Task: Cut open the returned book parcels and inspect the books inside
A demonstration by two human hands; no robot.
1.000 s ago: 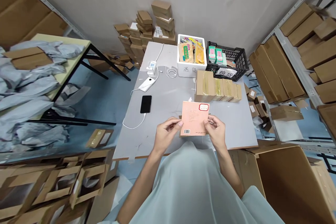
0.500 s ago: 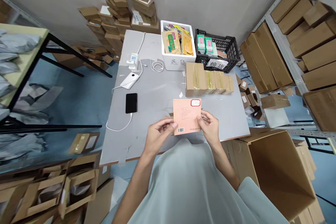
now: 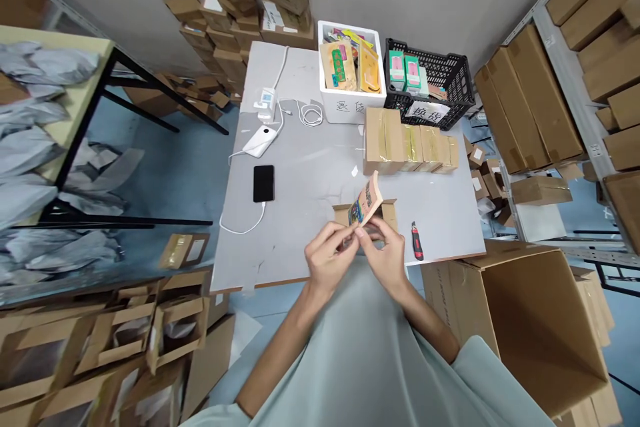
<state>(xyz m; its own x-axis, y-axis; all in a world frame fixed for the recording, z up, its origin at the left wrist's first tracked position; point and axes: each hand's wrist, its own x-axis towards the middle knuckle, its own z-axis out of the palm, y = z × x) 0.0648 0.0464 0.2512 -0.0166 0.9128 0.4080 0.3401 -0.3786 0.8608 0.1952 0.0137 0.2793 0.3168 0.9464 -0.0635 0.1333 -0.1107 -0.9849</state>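
A small booklet (image 3: 366,201) with a pinkish cover is tilted up between my hands, its printed side and page edges showing. My left hand (image 3: 329,255) is closed on its lower left end. On the lower right, my right hand (image 3: 384,250) pinches it with thumb and fingers. Just behind the booklet lies an open cardboard box (image 3: 389,212), partly hidden by it and by my hands. A red and black utility knife (image 3: 417,241) rests on the table to the right of my right hand.
On the grey table (image 3: 300,180) are a black phone (image 3: 263,183) on a cable, a white power bank (image 3: 259,141), taped boxes (image 3: 384,140), a white bin (image 3: 351,107) and a black crate (image 3: 430,90). A large open carton (image 3: 545,320) stands at the right front.
The booklet has turned from lying face-on to being tipped up nearly edge-on. My hands have come closer together. The open box and the utility knife now show.
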